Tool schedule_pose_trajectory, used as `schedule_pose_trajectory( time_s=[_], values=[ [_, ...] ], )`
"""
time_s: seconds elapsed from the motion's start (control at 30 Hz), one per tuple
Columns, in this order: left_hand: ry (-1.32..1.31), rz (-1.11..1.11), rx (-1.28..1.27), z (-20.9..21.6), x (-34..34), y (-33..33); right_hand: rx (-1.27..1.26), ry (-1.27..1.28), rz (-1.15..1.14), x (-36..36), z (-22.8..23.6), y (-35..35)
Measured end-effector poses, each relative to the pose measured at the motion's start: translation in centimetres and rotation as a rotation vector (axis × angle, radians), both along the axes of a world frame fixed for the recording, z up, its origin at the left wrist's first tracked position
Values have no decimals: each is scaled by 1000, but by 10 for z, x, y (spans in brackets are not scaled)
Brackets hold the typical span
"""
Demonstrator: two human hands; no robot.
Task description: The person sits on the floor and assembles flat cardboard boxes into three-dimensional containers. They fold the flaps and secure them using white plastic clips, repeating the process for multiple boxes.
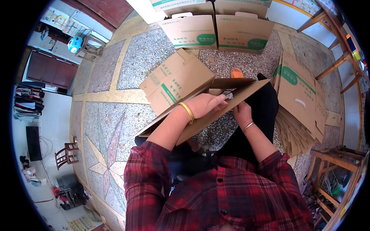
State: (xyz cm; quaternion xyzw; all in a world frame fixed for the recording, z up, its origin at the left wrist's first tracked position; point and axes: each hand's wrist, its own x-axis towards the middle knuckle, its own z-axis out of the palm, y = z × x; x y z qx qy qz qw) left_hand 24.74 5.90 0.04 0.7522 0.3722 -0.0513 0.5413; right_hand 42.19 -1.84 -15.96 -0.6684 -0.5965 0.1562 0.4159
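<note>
A partly opened cardboard box (pixel 210 122) with green print stands tilted over my lap, its broad flap (pixel 181 79) spread out to the far left. Inside it, my left hand (pixel 204 104), with a gold bangle on the wrist, reaches toward the right-hand panel with fingers drawn together. Beside those fingertips is a small whitish piece (pixel 229 95), too small to name; whether the fingers grip it is unclear. My right hand (pixel 243 114), wearing a silver bracelet, is closed at the outer side of the same panel, its fingertips partly hidden.
A fanned stack of flattened boxes (pixel 298 92) lies at my right, a white curved handle on the top one. Assembled boxes (pixel 189 32) stand ahead. A wooden stool (pixel 335 165) is at lower right, a small wooden chair (pixel 66 156) far left. An orange slipper (pixel 236 72) shows beyond the box.
</note>
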Motion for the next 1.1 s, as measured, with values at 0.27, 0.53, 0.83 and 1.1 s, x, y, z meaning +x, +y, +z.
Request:
schedule_pose_trajectory(
  time_s=[0.27, 0.53, 0.83, 1.1],
  values=[
    [-95, 90, 106, -43, 3, 22, 89, 45, 138, 0, 14, 2],
    [-105, 148, 148, -70, 7, 33, 29, 6, 220, 6, 24, 6],
    [-100, 68, 318, -86, 15, 34, 41, -121, 218, 13, 15, 13],
    [-61, 55, 296, -72, 16, 36, -14, -281, 227, 15, 21, 21]
  ],
)
